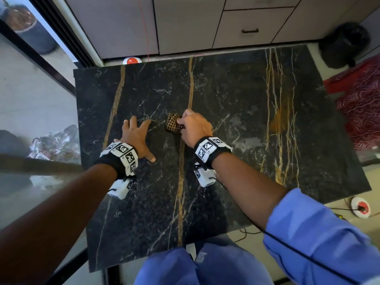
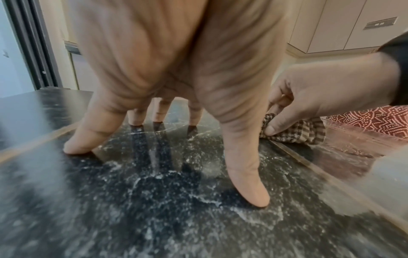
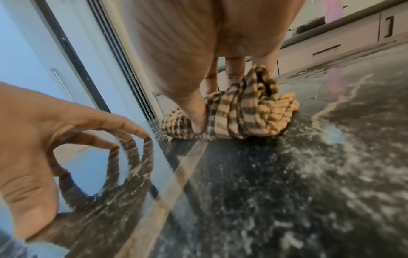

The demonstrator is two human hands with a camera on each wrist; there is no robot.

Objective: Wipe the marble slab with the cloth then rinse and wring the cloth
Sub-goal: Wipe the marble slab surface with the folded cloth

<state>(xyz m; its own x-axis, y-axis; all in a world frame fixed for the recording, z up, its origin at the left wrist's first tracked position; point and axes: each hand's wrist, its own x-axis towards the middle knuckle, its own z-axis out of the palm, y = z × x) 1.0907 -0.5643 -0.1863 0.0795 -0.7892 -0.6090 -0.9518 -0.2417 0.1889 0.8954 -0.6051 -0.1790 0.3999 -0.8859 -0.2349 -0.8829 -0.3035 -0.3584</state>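
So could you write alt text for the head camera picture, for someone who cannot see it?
Seen from above, a person's right hand grips a bunched checked cloth on a black marble slab with gold veins. The left hand rests beside it with fingers spread on the stone, apart from the cloth.

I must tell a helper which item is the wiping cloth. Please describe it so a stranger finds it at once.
Find the black marble slab with gold veins. Near its middle the right hand grips a small bunched cloth. It is the only fabric on the stone, checked tan and dark brown.
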